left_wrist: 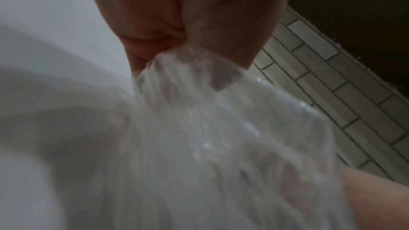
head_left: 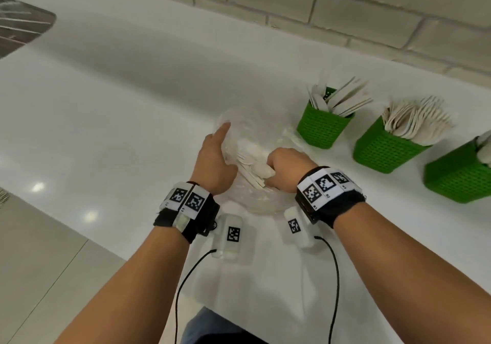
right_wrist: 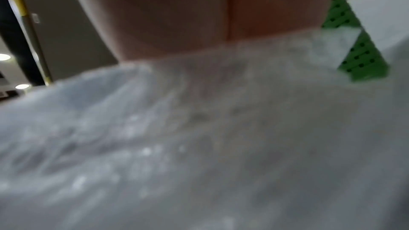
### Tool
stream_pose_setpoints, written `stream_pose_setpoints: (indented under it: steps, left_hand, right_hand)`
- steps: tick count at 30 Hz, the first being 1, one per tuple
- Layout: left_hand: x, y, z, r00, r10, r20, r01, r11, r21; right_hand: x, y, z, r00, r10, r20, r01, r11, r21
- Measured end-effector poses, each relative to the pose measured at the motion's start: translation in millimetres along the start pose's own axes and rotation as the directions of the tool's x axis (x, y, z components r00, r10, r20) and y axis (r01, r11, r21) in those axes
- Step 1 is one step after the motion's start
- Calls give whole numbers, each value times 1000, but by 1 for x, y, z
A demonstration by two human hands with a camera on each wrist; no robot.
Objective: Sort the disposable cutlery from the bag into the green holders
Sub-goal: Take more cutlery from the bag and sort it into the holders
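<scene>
A clear plastic bag (head_left: pixel 247 131) lies on the white counter (head_left: pixel 119 91) with pale cutlery (head_left: pixel 255 173) inside. My left hand (head_left: pixel 216 155) pinches the bag's left edge, index finger straight; the left wrist view shows the film (left_wrist: pixel 221 137) bunched under that hand (left_wrist: pixel 177 15). My right hand (head_left: pixel 283 163) is in the bag's mouth, fingers curled round a bundle of cutlery. In the right wrist view, blurred film (right_wrist: pixel 199 146) hides the fingers below the palm (right_wrist: pixel 199 15). Three green holders (head_left: pixel 321 128) (head_left: pixel 385 149) (head_left: pixel 457 181) stand to the right, each holding cutlery.
A brick-tiled wall (head_left: pixel 318 3) runs behind the holders. A dark sink-like recess (head_left: pixel 21 25) is at the far left of the counter. The counter's front edge falls to a tiled floor (head_left: pixel 39 264) at lower left. One holder (right_wrist: pixel 358 55) stands close to my right hand.
</scene>
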State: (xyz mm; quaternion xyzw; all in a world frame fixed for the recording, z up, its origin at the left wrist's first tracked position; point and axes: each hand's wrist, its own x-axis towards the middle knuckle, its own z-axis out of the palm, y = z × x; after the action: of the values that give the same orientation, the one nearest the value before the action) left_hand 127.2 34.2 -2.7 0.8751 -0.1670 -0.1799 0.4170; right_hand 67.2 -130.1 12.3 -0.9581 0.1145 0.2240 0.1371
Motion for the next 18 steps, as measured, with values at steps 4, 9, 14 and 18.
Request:
stream_pose_setpoints:
  steps: [4,9,14,18]
  left_hand:
    - [5,-3,3,999,37,3,-37,999,-5]
    - [6,-1,6,990,120,75,-108,983,-151]
    - [11,-6,-2,998,57,24,-50,973,-224]
    - [11,-13,3,998,48,-31,-51,990,-135]
  right_hand:
    - [-6,4,-2,997,-59,52,49,983,178]
    - [-5,-14,15,1000,-21,-13,22,998,58]
    - [0,-9,16,999,11,-50,-2,984,177]
    - [-2,-8,22,992,-69,-101,96,953,288]
